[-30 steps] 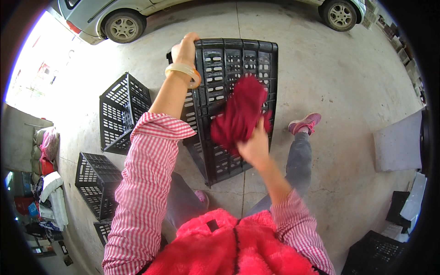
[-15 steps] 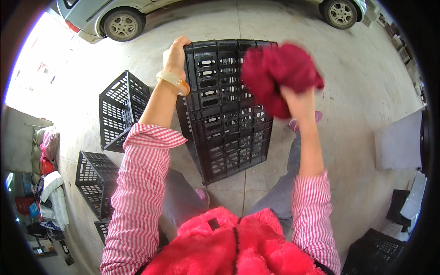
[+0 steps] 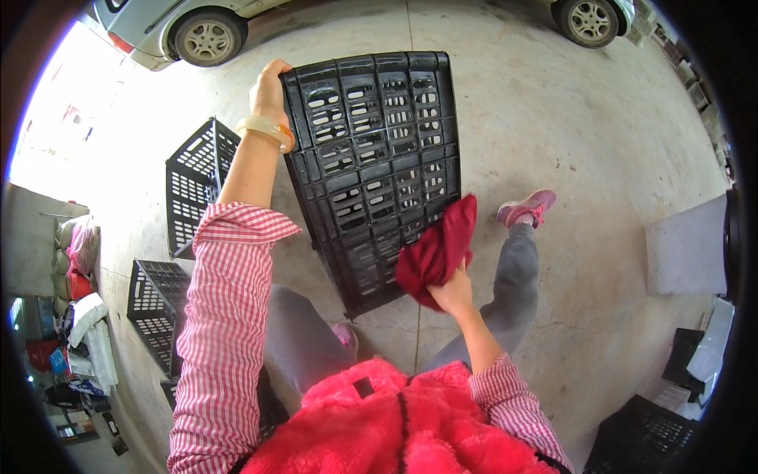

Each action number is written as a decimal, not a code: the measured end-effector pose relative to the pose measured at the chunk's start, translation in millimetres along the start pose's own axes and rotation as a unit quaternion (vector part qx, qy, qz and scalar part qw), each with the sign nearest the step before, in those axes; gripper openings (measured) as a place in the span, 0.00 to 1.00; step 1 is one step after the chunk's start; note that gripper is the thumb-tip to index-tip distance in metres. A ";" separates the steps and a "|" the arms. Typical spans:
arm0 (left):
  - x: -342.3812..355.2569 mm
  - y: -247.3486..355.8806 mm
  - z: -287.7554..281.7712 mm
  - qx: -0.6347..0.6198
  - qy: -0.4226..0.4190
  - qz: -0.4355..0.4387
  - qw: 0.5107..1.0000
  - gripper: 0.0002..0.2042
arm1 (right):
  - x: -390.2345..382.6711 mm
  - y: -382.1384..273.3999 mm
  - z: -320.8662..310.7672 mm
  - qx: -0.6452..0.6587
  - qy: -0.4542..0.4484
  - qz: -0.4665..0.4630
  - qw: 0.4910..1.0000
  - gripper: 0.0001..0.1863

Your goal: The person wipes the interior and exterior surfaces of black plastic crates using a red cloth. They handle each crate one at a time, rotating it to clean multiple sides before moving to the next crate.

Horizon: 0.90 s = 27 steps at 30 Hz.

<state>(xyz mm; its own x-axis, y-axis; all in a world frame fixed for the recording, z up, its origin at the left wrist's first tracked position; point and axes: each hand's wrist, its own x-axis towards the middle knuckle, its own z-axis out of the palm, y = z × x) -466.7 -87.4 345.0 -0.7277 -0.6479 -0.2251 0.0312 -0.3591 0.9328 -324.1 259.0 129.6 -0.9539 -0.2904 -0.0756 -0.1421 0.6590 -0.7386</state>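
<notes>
A black plastic crate (image 3: 371, 150) with slotted walls stands tilted between my legs, its slatted face toward me. At its far left corner, my left hand (image 3: 269, 93) grips the rim, a pale bangle on the wrist. Bunched in my right hand (image 3: 453, 291) is a dark red cloth (image 3: 439, 251), which lies against the crate's near right edge. The fingers of my right hand are partly hidden by the cloth.
More black crates stand on the floor at left, one farther off (image 3: 193, 189) and one nearer (image 3: 158, 308). Another black crate (image 3: 639, 438) sits at lower right. A parked vehicle (image 3: 209, 39) spans the far side. A grey block-like object (image 3: 685, 246) stands at right.
My right hand has brought the cloth from the crate's far right corner down to its near right edge. The crate's top has swung left, along with my left hand.
</notes>
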 end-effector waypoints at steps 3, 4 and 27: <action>0.3 -2.4 -1.8 0.008 -0.025 0.026 0.999 0.08 | -8.5 6.5 -20.4 0.001 -0.091 0.070 0.993 0.35; -1.9 -3.6 -1.7 0.010 -0.033 0.034 0.999 0.08 | -2.5 4.6 -35.2 0.091 -0.084 0.051 0.991 0.34; 21.6 4.7 -30.3 0.022 -0.025 0.039 0.999 0.07 | 24.5 29.2 2.8 0.038 0.093 -0.004 0.995 0.30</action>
<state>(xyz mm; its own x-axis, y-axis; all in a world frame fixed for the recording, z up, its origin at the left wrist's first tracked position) -461.5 -123.5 335.9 -0.7574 -0.6383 -0.1375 0.0602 -0.2779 0.9587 -350.8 269.1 104.3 -0.9864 -0.1565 0.0507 -0.1359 0.6016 -0.7871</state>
